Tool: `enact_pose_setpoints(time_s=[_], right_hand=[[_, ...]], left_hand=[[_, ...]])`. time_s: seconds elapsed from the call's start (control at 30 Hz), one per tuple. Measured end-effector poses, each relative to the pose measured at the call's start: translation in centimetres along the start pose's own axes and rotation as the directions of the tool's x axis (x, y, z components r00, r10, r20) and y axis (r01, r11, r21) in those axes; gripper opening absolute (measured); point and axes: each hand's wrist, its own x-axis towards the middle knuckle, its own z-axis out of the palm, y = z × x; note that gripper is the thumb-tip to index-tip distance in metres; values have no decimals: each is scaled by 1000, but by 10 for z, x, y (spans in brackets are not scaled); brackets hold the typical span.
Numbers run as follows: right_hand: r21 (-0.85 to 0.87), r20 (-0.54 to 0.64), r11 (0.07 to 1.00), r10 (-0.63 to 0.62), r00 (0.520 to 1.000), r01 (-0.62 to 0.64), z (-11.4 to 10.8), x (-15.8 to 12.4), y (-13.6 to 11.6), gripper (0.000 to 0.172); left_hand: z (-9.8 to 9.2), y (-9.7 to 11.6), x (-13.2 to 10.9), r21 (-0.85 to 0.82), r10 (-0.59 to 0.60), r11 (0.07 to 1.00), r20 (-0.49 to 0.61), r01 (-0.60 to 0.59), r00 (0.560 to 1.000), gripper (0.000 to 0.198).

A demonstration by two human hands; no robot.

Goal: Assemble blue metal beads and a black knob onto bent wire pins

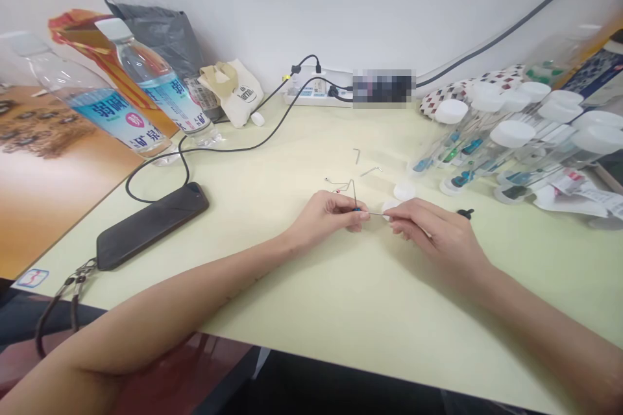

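Observation:
Just right of the table's middle, my left hand (335, 211) pinches a small blue part (357, 209) with a bent thin metal wire (354, 189) standing up from it. My right hand (433, 227) grips a thin straight metal rod (376, 213), whose tip meets the blue part; its other end is hidden by my fingers. Beyond my left hand lies another bent wire (335, 183) with small ball-like ends. Farther back are two small L-shaped hex keys, one upright in view (357, 155) and one slanted (371, 172). A white cap (403, 190) lies near my right fingertips.
Several clear tubes with white lids (513, 133) stand at the right, beside a small black piece (466, 213). At left are a phone (153, 227) with a strap, a cable (233, 150) and two water bottles (163, 87). A power strip (318, 87) sits against the wall.

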Motion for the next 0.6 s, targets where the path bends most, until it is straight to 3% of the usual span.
enact_pose_setpoints(time_s=[0.1, 0.2, 0.27, 0.33, 0.4, 0.5, 0.6], right_hand=[[160, 73, 975, 142, 987, -152, 1, 0, -4, 23], [379, 196, 847, 320, 927, -372, 3, 2, -9, 25], [382, 189, 835, 350, 917, -397, 3, 3, -10, 26], [231, 83, 932, 269, 960, -281, 3, 3, -6, 21], [-11, -37, 998, 64, 997, -65, 2, 3, -2, 16], [-276, -96, 949, -185, 978, 153, 0, 0, 4, 15], [-201, -49, 970, -146, 988, 134, -1, -2, 3, 19]], left_hand=[[2, -2, -1, 80, -11, 997, 17, 9, 1000, 23], [4, -3, -2, 105, -5, 994, 9, 4, 1000, 25], [4, -4, -2, 89, 1, 996, 14, -2, 1000, 24], [3, -3, -2, 55, -1, 999, 14, 0, 1000, 23], [2, -2, -1, 10, -5, 1000, 12, 5, 1000, 23], [1, -1, -1, -24, -9, 1000, 22, 10, 1000, 22], [2, -1, -1, 2, -29, 1000, 39, 29, 999, 23]])
